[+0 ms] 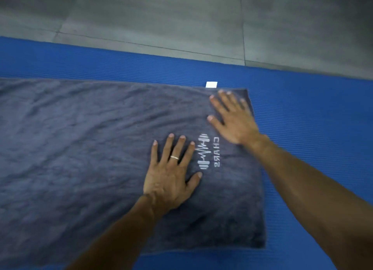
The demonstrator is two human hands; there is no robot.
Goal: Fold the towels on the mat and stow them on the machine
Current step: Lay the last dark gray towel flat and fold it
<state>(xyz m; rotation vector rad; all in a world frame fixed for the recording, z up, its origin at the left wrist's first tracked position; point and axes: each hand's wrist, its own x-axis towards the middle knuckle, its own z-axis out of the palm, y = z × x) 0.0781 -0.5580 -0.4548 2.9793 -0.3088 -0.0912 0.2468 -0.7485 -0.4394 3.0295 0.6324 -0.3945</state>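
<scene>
Now, towel (90, 148): dark grey terry, spread flat on the blue mat (312, 128), running off the left edge of view; right end square, surface lightly rumpled.
Left hand (171, 179): palm down on the towel beside the printed logo (207, 152), fingers (168, 146) spread, gripping nothing; a ring on one finger.
Right hand (232, 118): flat near the far right corner, fingers spread, pressing and not pinching.
Tag (211, 84): white, sticks out from the far edge onto the mat.
Handling: likely soft, limp and light; it should drape and wrinkle, and may slide a little on the ribbed mat.
Hold: probably best pinched at the two right-end corners, then carried over to fold.
Machine: not in view.
Floor (181, 17): grey tiles beyond the mat.
</scene>
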